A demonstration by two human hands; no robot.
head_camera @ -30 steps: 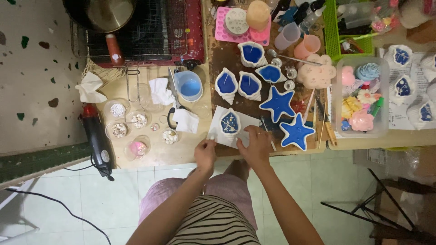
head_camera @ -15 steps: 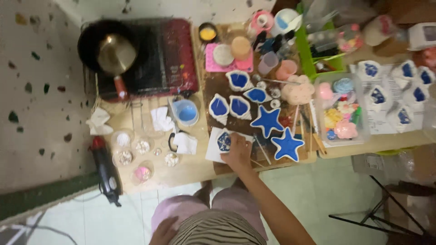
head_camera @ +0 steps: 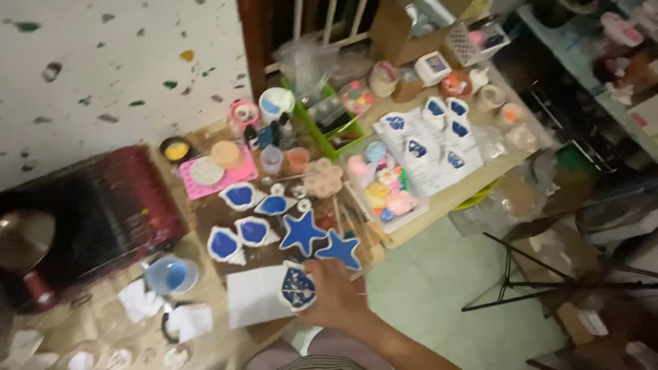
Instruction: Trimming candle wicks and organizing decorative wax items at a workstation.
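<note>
My right hand (head_camera: 336, 298) grips the shell-shaped blue candle (head_camera: 298, 288), fingers curled on its right rim at the table's near edge; left hand unseen.

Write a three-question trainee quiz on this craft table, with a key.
1. True or false: the right hand grips the shell-shaped mould filled with blue.
2. What lies under that mould? A) white paper sheet B) pink mat C) clear bin
3. How many blue star moulds sit on the table?

Key:
1. True.
2. A.
3. Two: the far star and the near star.
</note>
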